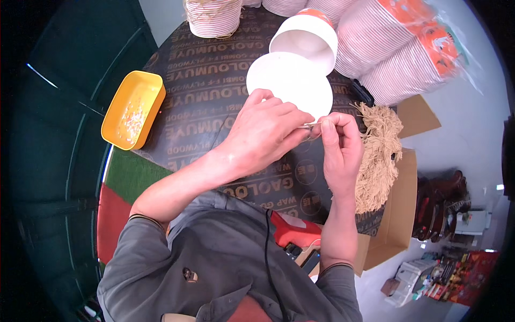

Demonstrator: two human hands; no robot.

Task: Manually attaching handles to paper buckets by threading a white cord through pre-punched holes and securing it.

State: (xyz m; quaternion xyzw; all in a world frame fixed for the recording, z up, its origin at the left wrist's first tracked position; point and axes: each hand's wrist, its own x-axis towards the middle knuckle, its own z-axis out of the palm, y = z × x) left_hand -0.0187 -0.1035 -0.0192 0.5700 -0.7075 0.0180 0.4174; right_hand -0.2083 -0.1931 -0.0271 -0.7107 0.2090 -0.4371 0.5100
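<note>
My left hand (268, 129) is closed, its fingertips pinched together just in front of a white round disc (300, 80), which looks like a lid. What it grips is mostly hidden, though a small dark metallic bit shows by its fingers. Right beside it, my right hand (342, 147) pinches a thin pale strand (312, 124) between thumb and forefinger. The strand runs across the small gap between both hands. Behind the disc a white paper tub (303, 40) with an orange base lies tipped, its mouth toward me.
Beige cord bundles (378, 155) lie right of my hands, beside an open cardboard box (397, 214). Plastic-wrapped stacks of tubs (375, 37) line the back right; another stack (213, 19) stands at the back. A yellow bin (134, 110) with small bits sits left on the dark plywood table (196, 102).
</note>
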